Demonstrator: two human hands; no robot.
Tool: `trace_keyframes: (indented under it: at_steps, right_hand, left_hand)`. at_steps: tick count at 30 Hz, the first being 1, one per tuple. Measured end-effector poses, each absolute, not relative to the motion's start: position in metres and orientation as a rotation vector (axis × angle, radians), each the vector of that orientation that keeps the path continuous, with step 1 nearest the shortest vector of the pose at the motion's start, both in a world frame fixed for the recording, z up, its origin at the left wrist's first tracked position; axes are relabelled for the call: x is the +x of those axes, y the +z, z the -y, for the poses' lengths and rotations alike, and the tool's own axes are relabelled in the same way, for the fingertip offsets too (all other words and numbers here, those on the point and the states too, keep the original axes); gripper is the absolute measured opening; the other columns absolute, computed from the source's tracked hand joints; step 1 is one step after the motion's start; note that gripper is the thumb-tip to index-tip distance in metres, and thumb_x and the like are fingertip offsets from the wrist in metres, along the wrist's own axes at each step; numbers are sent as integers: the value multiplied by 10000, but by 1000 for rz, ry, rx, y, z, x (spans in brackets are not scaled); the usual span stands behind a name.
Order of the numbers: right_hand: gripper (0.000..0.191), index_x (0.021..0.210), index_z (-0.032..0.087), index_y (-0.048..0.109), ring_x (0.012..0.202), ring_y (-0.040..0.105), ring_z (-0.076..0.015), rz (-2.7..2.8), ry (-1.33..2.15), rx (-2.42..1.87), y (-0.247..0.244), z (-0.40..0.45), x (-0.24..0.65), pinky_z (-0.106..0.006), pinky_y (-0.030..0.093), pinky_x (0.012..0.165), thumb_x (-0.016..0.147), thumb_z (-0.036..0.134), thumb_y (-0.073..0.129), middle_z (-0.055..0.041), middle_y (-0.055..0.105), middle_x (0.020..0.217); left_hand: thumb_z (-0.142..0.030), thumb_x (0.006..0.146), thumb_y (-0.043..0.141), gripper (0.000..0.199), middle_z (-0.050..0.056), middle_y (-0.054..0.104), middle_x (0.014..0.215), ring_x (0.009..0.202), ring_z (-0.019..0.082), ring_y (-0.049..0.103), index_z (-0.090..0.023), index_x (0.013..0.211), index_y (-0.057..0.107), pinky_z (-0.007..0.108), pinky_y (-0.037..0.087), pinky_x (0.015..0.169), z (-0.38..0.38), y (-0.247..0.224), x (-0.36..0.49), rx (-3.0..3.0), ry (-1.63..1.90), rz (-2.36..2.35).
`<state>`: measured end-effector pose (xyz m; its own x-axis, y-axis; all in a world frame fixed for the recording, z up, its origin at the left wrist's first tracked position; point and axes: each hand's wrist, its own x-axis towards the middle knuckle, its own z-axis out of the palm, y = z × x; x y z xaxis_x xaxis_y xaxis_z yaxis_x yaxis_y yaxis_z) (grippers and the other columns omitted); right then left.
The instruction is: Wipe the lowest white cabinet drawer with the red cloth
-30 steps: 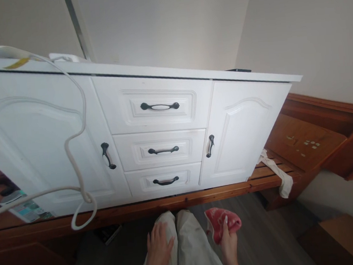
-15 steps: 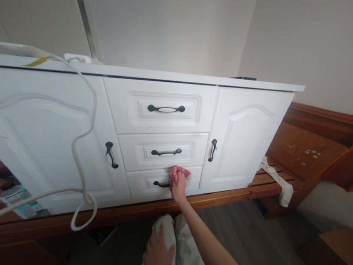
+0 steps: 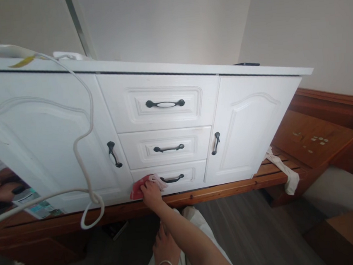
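Slid the red cloth [image 3: 140, 189] leftward along the bottom drawer [image 3: 168, 177]. Right hand [image 3: 151, 193] pinched it mid-wipe; left hand [image 3: 165, 248] lay flat. Remaining front probably needed passes.

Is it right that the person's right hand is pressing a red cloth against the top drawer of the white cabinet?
Not quite. The head view shows the right hand pressing the red cloth against the bottom drawer of the white cabinet, at its left end beside the black handle. The top drawer is untouched. The rest is right.
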<state>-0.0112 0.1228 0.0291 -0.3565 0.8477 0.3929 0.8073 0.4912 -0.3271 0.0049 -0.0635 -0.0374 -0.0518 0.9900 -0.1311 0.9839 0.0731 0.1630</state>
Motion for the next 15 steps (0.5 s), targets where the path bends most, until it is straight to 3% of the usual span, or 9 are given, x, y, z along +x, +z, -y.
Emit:
trace_keyframes:
  at_steps: [3, 7, 11, 15]
  right_hand:
    - [218, 1040, 167, 626, 988, 559, -249, 2173, 100, -1483, 3, -113, 17, -384, 395, 857, 861, 135, 506, -126, 661, 1052]
    - [303, 1091, 147, 600, 948, 567, -262, 2051, 74, -1654, -21, -99, 87, -393, 395, 827, 822, 65, 487, -154, 661, 1061]
    - [324, 1105, 118, 585, 949, 553, -267, 1947, 42, -1714, -23, -83, 180, -390, 403, 829, 818, 49, 454, -174, 648, 1059]
    - [274, 1014, 154, 601, 922, 528, -242, 1907, 50, -1638, 2, -80, 238, -373, 407, 847, 803, 56, 458, -121, 632, 998]
  left_hand:
    - [-208, 944, 419, 567, 155, 342, 1580, 1302, 328, 469, -174, 1511, 411, 451, 452, 969, 61, -35, 9, 1994, 24, -2176]
    - [-435, 930, 537, 723, 156, 345, 1573, 1282, 327, 487, -256, 1578, 271, 461, 440, 977, 59, -32, 13, 1937, 30, -2203]
    - [-447, 930, 522, 708, 166, 338, 1570, 1275, 330, 486, -255, 1572, 292, 460, 438, 964, 58, -37, 14, 1983, 54, -2213]
    - [-438, 912, 535, 727, 170, 337, 1566, 1290, 341, 467, -262, 1573, 287, 466, 430, 965, 55, -44, 17, 1984, 59, -2223]
